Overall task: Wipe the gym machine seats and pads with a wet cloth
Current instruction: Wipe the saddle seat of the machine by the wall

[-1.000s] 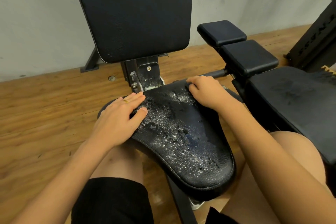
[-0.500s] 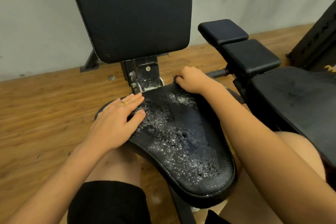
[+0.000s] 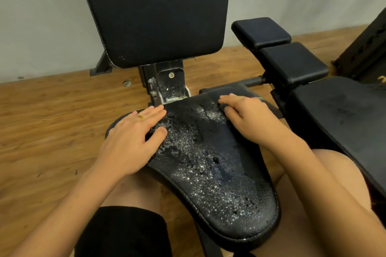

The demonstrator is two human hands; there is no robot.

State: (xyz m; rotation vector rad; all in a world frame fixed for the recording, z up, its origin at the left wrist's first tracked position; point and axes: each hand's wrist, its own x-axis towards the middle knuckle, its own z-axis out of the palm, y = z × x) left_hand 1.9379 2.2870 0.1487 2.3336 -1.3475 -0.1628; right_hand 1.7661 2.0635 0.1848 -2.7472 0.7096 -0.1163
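The upright back pad (image 3: 154,12) stands at the far side. Below it the seat (image 3: 213,173), beaded with water across its middle, seems to be the part in hand, with wiping at its far right corner. The left hand (image 3: 133,137) lies flat on the seat's left edge, fingers together. The right hand (image 3: 248,117) curls round what looks like a dark cloth (image 3: 221,107). The next move probably calls for strokes toward the near end, through the droplets.
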